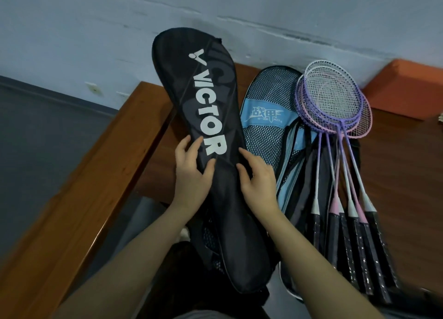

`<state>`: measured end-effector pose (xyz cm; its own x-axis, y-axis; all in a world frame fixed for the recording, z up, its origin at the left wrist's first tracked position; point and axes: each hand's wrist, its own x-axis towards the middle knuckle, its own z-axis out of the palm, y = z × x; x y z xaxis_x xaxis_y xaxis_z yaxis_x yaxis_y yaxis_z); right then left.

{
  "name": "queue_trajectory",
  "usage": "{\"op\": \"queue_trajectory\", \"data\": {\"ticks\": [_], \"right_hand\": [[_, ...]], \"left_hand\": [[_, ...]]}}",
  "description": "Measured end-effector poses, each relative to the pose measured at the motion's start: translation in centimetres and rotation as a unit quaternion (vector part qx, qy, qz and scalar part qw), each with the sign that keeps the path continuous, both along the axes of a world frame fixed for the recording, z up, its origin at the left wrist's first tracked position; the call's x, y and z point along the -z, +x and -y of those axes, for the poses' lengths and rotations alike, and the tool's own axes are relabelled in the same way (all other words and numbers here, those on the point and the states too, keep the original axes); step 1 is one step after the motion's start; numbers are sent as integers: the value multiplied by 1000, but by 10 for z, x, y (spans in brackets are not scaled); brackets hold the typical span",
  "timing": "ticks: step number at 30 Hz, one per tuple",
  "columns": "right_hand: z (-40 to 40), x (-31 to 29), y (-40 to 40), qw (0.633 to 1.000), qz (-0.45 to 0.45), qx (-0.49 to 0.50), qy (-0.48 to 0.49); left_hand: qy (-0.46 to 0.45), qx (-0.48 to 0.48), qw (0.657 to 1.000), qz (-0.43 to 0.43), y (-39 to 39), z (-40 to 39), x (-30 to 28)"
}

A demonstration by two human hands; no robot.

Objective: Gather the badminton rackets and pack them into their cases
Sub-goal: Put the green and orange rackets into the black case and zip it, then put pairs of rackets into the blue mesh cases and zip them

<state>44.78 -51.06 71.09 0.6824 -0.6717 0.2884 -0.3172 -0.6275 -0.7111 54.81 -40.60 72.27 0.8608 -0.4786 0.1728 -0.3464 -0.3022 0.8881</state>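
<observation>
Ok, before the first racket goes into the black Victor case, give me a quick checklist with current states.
1. Black fabric Victor case held by both hands: ok, left hand and right hand on it.
2. Case mouth open: cannot tell, no opening visible.
3. Purple and pink rackets gathered: ok, fanned together on the brown wooden table.
4. A hand free for a racket: not ok.
5. Blue mesh case within reach: ok, beside the rackets.

The brown wooden table (124,136) carries a blue mesh racket case (268,117) at centre and — toward three o'clock — a fan of purple-pink rackets (335,108).
</observation>
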Motion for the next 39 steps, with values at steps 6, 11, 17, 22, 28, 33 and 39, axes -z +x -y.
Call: {"op": "queue_trajectory", "data": {"ticks": [6,11,17,22,28,33,39], "right_hand": [[-17,-1,21,997,21,63,25],[-25,4,60,992,-23,97,82],[-41,12,101,985,-66,117,110],[-59,23,120,984,-86,116,103],[-66,38,129,977,-141,144,61],[-60,54,125,937,-309,164,3],[-54,54,113,938,-322,127,6]], "left_hand": [[-2,94,993,72,41,1,-4],[71,152,985,30,92,8,7],[126,172,976,50,135,-4,31],[127,214,965,79,162,-11,41],[155,257,951,79,176,-13,63],[317,299,875,211,180,-19,84],[319,297,865,247,171,-21,79]]}}
